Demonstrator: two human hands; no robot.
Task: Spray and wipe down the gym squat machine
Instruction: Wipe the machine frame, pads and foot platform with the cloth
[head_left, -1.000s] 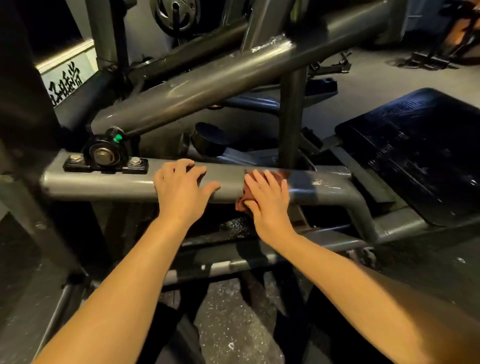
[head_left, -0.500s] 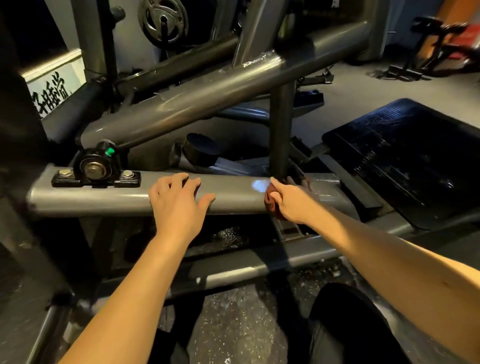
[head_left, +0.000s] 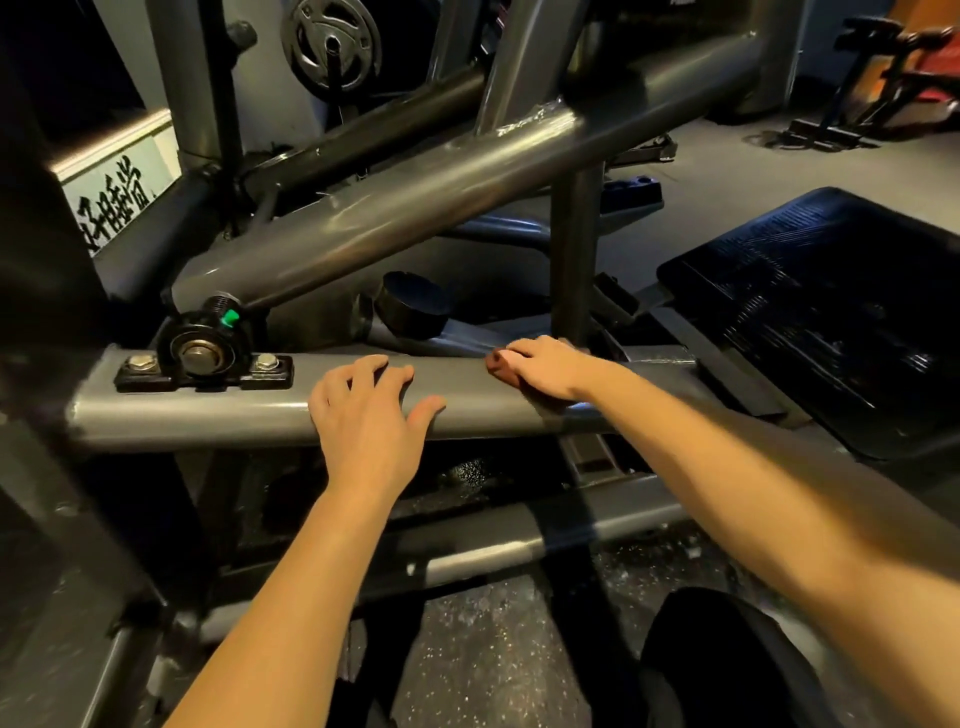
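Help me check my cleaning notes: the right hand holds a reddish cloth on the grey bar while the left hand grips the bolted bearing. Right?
Not quite: the head view shows the left hand resting on the grey bar itself, right of the bolted bearing and clear of it. The right hand does hold the reddish cloth on that bar.

Smooth grey-painted metal frame tube (head_left: 208, 415) with a satin sheen; glossy black bearing block (head_left: 200, 356) with bare steel bolts (head_left: 139, 362). Black footplate (head_left: 831, 312), ribbed and glossy. Matt reddish-brown cloth (head_left: 503, 367); dark, speckled, rough-looking floor (head_left: 493, 649).
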